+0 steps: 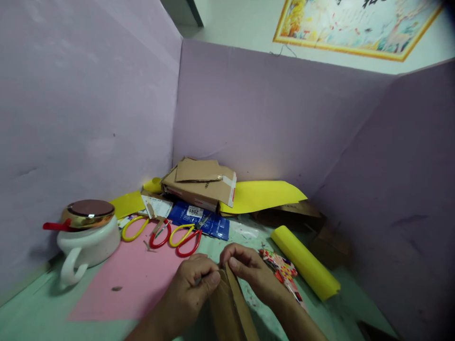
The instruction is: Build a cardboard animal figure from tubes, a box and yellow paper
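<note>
A folded strip of brown cardboard [227, 308] runs up from the bottom edge, its upper end between my two hands. My left hand [194, 284] pinches the left side of that end between thumb and fingers. On the other side, my right hand [247, 270] grips the right flap with thumb and curled fingers. The cardboard's lower part leaves the picture. Beyond the hands lie two pairs of scissors with red and yellow handles, one pair [188, 240] close to my left hand and the other pair [159, 234] farther left, partly on pink paper [124, 284].
At left stands a white lidded mug [88, 244]. A cardboard box [202, 189], a blue packet [216, 225] and a yellow sheet [263, 194] lie along the back. To the right are a yellow paper roll [305, 263] and a patterned item [282, 267]. Purple panels [277, 113] enclose the table.
</note>
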